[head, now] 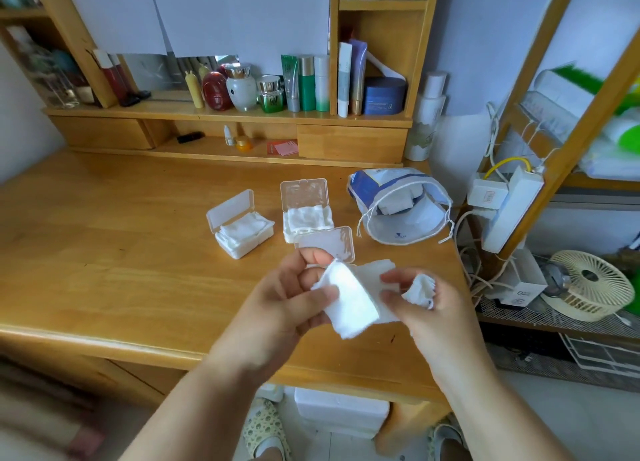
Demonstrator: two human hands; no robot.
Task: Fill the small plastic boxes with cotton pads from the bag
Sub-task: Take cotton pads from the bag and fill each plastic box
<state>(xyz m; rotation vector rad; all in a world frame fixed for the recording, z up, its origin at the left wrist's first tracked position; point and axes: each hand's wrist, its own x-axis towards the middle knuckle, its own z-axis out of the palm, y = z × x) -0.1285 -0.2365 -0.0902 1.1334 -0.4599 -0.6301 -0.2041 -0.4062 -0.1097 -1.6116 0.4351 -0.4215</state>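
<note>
My left hand [289, 301] pinches a stack of white cotton pads [353, 303] above the desk's front. My right hand [424, 301] grips the stack's right side and holds a crumpled bunch of pads [420, 289] in its fingers. Three small clear plastic boxes stand with their lids up: a left box [242, 233] full of pads, a middle box [306, 214] full of pads, and a near box [327, 244] of which only the lid shows behind my hands. The blue-and-white drawstring bag [401, 206] lies open on its side at the right, with pads inside.
The wooden desk [121, 252] has a shelf unit at the back holding cosmetic bottles and jars [273, 88]. A tall white bottle [424, 117] stands behind the bag. A power strip with cables [504, 207] and a small fan [588, 285] sit off the desk's right edge.
</note>
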